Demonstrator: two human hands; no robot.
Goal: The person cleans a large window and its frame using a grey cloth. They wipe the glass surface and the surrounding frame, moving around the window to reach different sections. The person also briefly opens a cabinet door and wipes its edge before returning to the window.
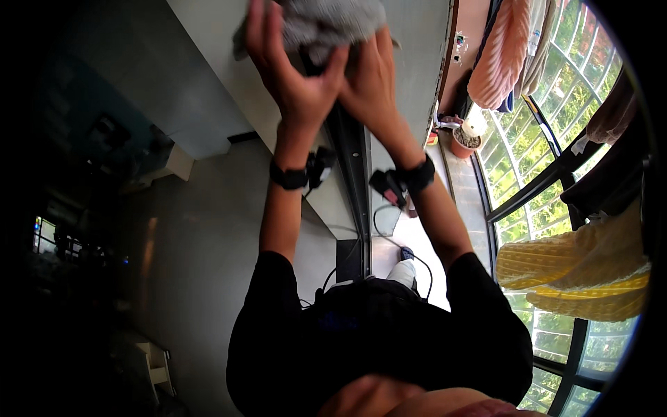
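Observation:
Both my arms stretch up to the top edge of the head view, where a rumpled grey cloth (340, 21) is cut off by that edge. My left hand (299, 87) grips the cloth's left side, fingers over it and thumb along its lower edge. On the other side, my right hand (368, 90) holds the cloth too, its fingers partly hidden. Below the cloth runs a long dark metal frame strip (353, 167) between pale panels. Whether the cloth touches the strip cannot be made out. Each wrist wears a black strap with a small device.
Thin black cables hang from the wrist devices. To the right are a barred window (577, 48), a potted plant (467, 141) on a ledge, and hanging laundry, including a yellow knitted cloth (556, 264) and a pink towel (499, 62). A dim room with grey floor (222, 229) lies left.

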